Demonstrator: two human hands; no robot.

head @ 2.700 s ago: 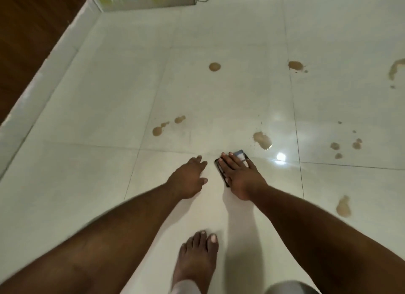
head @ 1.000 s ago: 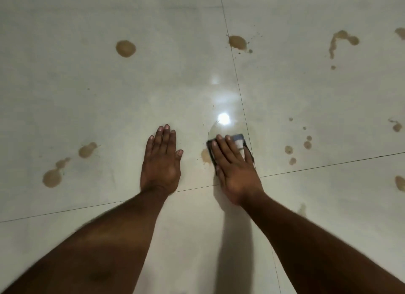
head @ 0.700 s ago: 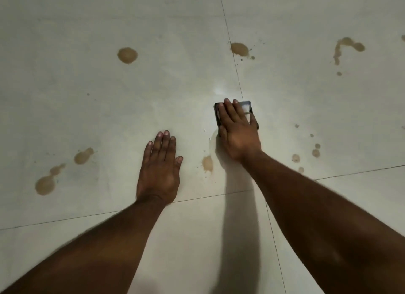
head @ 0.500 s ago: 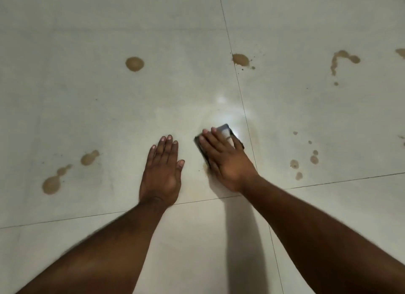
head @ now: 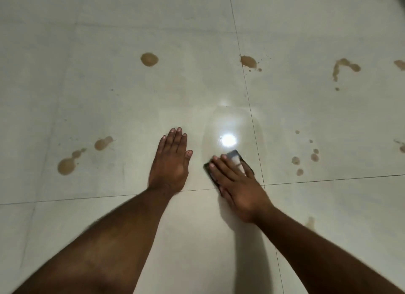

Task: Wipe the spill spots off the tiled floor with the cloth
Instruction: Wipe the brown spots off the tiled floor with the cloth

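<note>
Dark cloth (head: 237, 160) under right hand (head: 237, 187); left hand (head: 171, 162) flat beside.

Left hand (head: 169, 162): flat on the tiled floor (head: 109, 100), fingers straight and together, palm down.
Right hand (head: 237, 184): pressing flat on the cloth (head: 235, 160), fingers extended over it.
Cloth: small, dark with a paler patch; it looks folded, though blur makes that unsure.
Wet patch (head: 232, 127): glossy oval just beyond the cloth, with a bright light reflection (head: 229, 139) inside it.
Spill spots: round brown spot (head: 149, 59) far ahead; chain of blobs (head: 74, 158) to the left; spot on the grout line (head: 248, 61); curved streak (head: 343, 68); cluster of small drops (head: 306, 160) to the right.
</note>
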